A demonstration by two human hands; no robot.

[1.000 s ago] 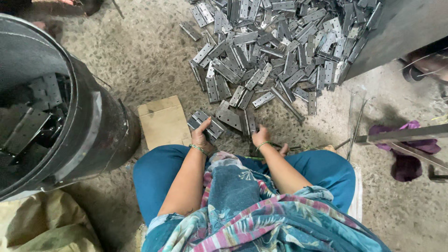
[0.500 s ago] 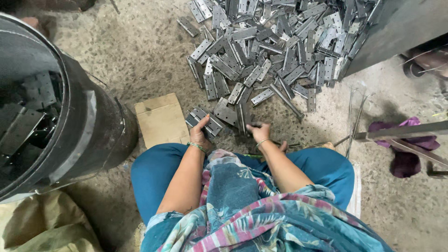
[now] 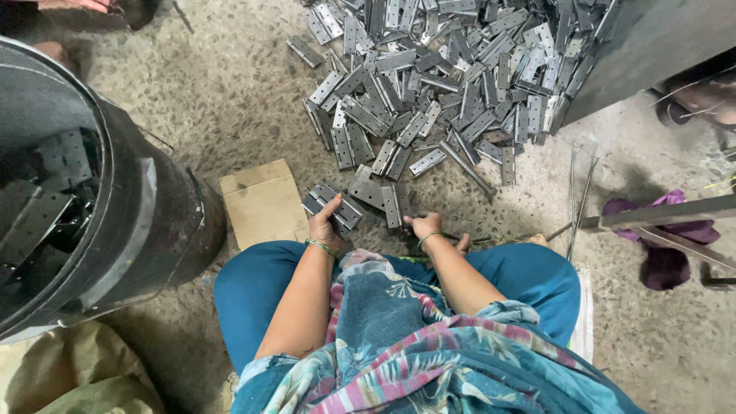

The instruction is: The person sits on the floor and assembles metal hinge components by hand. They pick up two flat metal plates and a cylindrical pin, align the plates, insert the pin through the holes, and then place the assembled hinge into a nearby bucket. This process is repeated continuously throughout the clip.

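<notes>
While the left hand [image 3: 326, 226] closes around a small stack of grey metal hinges [image 3: 331, 204] at the near edge of the floor's big hinge pile [image 3: 452, 69], their long axes slanting away leftward, the right hand [image 3: 426, 227] rests just beside, fingers curled, its hold unclear.

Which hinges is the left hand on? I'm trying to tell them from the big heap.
The small stack of hinges beside the cardboard, under the left hand. It lies apart from the big pile, nearest the knees.
</notes>
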